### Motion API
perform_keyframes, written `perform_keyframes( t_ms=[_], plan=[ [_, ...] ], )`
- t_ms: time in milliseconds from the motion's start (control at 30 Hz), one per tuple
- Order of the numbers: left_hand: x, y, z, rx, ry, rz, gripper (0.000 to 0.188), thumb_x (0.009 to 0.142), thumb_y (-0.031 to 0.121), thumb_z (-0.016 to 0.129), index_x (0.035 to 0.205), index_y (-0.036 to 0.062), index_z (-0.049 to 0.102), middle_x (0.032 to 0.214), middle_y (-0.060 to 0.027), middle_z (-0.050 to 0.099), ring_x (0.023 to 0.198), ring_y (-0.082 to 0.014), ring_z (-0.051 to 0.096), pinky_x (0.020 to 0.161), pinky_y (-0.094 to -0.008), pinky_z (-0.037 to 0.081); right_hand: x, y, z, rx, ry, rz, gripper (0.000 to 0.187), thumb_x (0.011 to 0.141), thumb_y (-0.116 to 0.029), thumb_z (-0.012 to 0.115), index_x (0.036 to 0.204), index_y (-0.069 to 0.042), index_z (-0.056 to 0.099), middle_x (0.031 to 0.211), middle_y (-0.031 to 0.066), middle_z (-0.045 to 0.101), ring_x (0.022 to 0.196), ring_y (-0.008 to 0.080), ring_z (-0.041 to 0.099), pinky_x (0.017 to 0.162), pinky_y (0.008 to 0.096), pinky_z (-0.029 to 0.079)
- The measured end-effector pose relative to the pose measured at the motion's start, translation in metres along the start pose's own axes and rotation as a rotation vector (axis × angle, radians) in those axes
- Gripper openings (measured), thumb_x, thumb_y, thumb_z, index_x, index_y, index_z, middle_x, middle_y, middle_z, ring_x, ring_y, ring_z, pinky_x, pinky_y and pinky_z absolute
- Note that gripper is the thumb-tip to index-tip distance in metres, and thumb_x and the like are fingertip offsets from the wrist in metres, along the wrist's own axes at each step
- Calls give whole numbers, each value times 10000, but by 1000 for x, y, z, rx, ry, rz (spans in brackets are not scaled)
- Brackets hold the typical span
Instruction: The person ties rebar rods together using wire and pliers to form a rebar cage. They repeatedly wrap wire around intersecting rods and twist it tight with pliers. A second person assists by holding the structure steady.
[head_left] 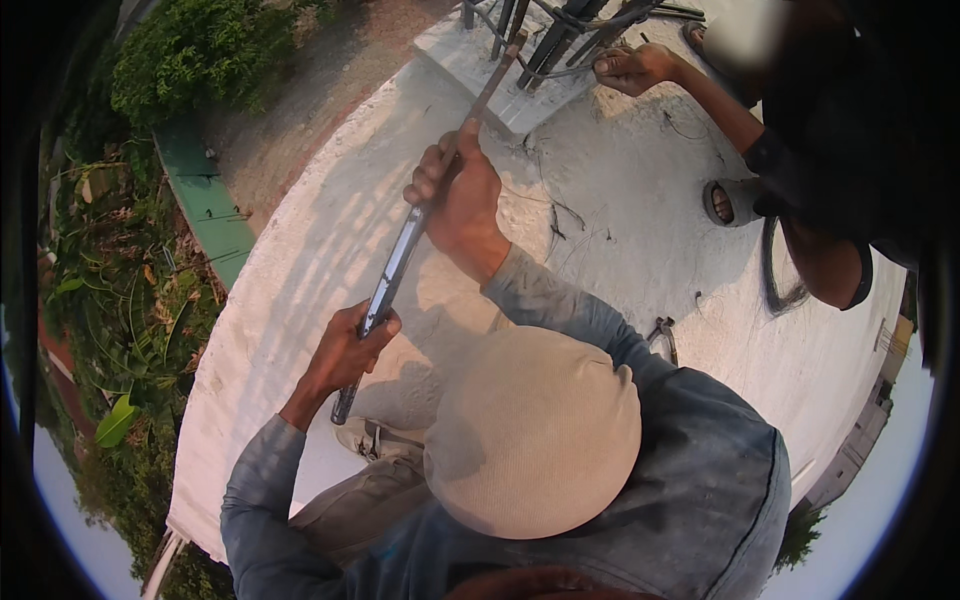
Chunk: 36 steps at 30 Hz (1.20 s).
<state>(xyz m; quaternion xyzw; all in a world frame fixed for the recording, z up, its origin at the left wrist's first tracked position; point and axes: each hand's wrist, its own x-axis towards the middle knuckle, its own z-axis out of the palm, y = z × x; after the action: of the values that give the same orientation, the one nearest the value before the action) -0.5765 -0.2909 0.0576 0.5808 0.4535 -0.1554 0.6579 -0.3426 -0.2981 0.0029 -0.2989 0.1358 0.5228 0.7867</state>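
A long metal bar, silvery and worn at its lower part and thin and brown at its upper end, runs diagonally up to the right. My right hand wraps round its middle. Lower down, my left hand is closed on it near the dark end. The bar's tip meets or overlaps a bundle of upright rebar with bent rings; contact is hard to judge. A co-worker's hand is closed beside one ring, and what it holds cannot be made out. A rounded beige cloth-covered shape lies between my arms.
The rebar rises from a pale concrete block on a whitish curved slab. Pincers and black wire scraps lie on it. A co-worker's sandalled foot stands at right, near a dark wire coil. Beyond the left edge are plants.
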Motion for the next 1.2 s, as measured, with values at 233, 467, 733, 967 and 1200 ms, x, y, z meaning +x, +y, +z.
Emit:
perform_keyframes(
  t_ms=[233,467,733,967,1200],
  plan=[
    [18,14,-96,229,-40,78,270,998,302,709,1026,34,696,615,53,472,475,-69,444,445,-282,375,20,28,28,179,-24,-125,433,1103,-548,464,912,-161,441,712,26,484,577,180,496,635,400,487],
    [14,14,-92,98,-176,-2,351,960,380,760,1009,43,677,600,56,476,472,-57,437,443,-268,369,13,20,22,172,-10,-46,467,1091,-586,460,899,-160,444,702,35,493,584,194,508,637,411,472],
    [-4,19,-61,106,-38,-73,237,993,259,713,929,48,628,641,43,479,524,-62,449,480,-283,384,6,7,13,155,-62,46,481,1088,-615,429,921,-164,448,708,32,485,603,206,512,678,434,472],
    [-9,13,-26,129,34,10,296,1008,265,692,891,5,617,650,16,476,587,-93,446,566,-326,399,-5,-8,2,79,-129,137,493,1079,-633,424,944,-161,472,724,31,480,632,216,517,728,451,473],
    [-9,6,13,89,31,-16,296,1017,267,682,892,6,622,678,-3,496,631,-102,458,592,-340,405,-12,-26,-11,7,-120,200,498,1089,-620,415,918,-157,477,710,32,468,630,218,501,726,459,462]
  ],
)
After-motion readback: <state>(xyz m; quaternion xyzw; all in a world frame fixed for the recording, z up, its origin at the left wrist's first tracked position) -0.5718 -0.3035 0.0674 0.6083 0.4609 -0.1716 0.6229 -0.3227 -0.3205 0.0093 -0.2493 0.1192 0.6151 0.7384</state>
